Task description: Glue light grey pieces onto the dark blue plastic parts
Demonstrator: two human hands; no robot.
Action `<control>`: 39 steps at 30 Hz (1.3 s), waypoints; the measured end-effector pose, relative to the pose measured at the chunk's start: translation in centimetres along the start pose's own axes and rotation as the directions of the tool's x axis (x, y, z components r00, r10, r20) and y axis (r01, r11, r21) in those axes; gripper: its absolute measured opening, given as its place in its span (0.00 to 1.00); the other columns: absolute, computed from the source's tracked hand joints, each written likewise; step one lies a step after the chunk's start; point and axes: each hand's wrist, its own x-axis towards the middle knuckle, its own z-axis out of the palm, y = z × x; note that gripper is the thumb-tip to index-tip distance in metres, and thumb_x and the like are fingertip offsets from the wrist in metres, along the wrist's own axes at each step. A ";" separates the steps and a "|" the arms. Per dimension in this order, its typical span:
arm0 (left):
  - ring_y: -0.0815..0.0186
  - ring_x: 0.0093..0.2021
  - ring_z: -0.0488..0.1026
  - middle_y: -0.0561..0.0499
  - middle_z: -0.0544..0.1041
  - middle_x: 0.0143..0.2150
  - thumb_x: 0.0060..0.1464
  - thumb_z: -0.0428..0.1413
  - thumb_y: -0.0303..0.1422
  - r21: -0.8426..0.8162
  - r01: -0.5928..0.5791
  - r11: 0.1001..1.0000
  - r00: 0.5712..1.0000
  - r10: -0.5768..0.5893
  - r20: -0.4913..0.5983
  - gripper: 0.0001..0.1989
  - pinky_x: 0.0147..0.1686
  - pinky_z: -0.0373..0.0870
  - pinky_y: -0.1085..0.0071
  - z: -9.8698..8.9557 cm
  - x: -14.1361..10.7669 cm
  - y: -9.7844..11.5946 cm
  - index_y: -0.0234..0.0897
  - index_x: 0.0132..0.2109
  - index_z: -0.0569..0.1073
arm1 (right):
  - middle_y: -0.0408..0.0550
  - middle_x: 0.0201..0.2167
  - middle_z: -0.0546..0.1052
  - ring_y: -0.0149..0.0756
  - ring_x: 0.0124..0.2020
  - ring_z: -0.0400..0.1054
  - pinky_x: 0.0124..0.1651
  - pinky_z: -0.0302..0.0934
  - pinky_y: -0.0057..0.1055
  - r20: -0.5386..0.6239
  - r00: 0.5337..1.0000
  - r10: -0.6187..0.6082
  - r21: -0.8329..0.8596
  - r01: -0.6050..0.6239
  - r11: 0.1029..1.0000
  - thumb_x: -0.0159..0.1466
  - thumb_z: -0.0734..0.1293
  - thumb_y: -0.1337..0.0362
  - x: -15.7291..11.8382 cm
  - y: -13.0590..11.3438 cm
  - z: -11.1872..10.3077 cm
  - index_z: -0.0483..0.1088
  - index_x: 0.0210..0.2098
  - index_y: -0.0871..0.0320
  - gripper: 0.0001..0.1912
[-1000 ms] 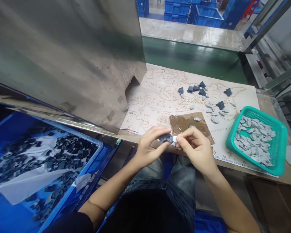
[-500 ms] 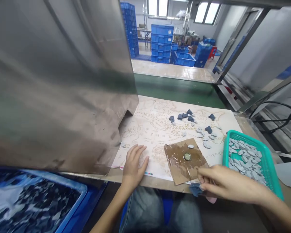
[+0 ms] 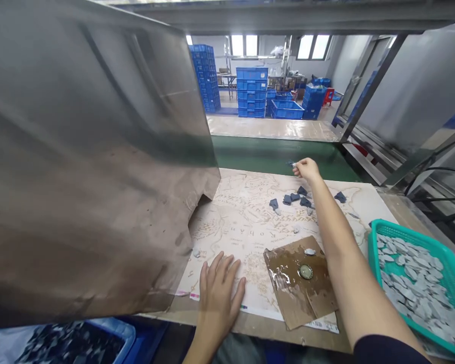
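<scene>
My right hand (image 3: 306,168) is stretched out over the near edge of the green belt (image 3: 250,154). Its fingertips pinch a small dark blue piece (image 3: 290,163), blurred, with a pale end at the fingers. My left hand (image 3: 220,288) lies flat, fingers apart, on a printed map sheet (image 3: 246,217). Between the arms, a wet brown cardboard square (image 3: 288,298) bears a small round cap-like disc (image 3: 305,272) and a grey leaf-shaped piece (image 3: 310,252). Several dark blue folded pieces (image 3: 295,197) are scattered on the map below my right hand, some beside grey pieces.
A teal basket (image 3: 375,253) of grey leaf-shaped pieces stands at the right. A large metal panel (image 3: 98,177) walls off the left side. Below it sits a blue bin (image 3: 127,331) of dark scraps. Blue crates (image 3: 252,91) are stacked beyond the belt.
My right hand has gone from the near table edge by the cardboard out to the belt, carrying the dark blue piece. My left hand stays on the map. The view has tilted up.
</scene>
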 end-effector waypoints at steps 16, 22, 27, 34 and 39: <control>0.53 0.54 0.71 0.43 0.76 0.51 0.57 0.51 0.34 -0.089 0.023 0.996 0.995 -0.014 0.101 0.18 0.51 0.68 0.52 1.4 -0.8 -1.4 0.41 0.55 0.70 | 0.65 0.60 0.64 0.57 0.59 0.60 0.57 0.58 0.44 0.463 0.850 -0.252 -0.413 0.458 0.787 0.52 0.70 0.46 -7.7 6.6 -2.5 0.58 0.62 0.63 0.45; 0.56 0.54 0.71 0.43 0.75 0.52 0.60 0.48 0.32 -0.230 0.039 0.972 0.999 -0.045 -0.024 0.16 0.54 0.67 0.50 -0.6 0.8 -0.6 0.42 0.55 0.67 | 0.65 0.63 0.59 0.57 0.62 0.57 0.59 0.55 0.47 0.467 0.813 -0.348 -0.391 0.543 0.743 0.56 0.67 0.46 -8.2 8.4 -2.8 0.54 0.65 0.63 0.44; 0.55 0.63 0.62 0.39 0.65 0.61 0.59 0.50 0.38 -0.358 0.014 0.934 1.000 -0.019 -0.011 0.22 0.59 0.62 0.54 -1.4 9.0 1.7 0.41 0.60 0.61 | 0.64 0.54 0.70 0.53 0.53 0.66 0.54 0.61 0.42 0.405 0.874 -0.269 -0.401 0.434 0.806 0.61 0.63 0.47 -6.2 9.6 -6.3 0.63 0.58 0.66 0.34; 0.41 0.69 0.43 0.29 0.47 0.69 0.45 0.59 0.50 -0.378 0.188 0.906 0.855 0.038 0.516 0.48 0.63 0.49 0.43 8.5 19.8 1.9 0.33 0.67 0.49 | 0.56 0.52 0.73 0.49 0.50 0.69 0.47 0.64 0.35 0.562 0.802 -0.203 -0.408 0.481 0.776 0.53 0.73 0.54 -6.5 9.5 -7.7 0.68 0.55 0.60 0.33; 0.49 0.67 0.53 0.34 0.56 0.67 0.53 0.51 0.48 -0.459 0.042 0.888 0.842 0.216 0.494 0.39 0.65 0.50 0.51 12.0 21.1 2.2 0.31 0.65 0.54 | 0.57 0.46 0.76 0.48 0.46 0.71 0.43 0.63 0.34 0.475 0.843 -0.253 -0.407 0.465 0.786 0.60 0.67 0.66 -7.6 8.5 -4.2 0.72 0.49 0.61 0.17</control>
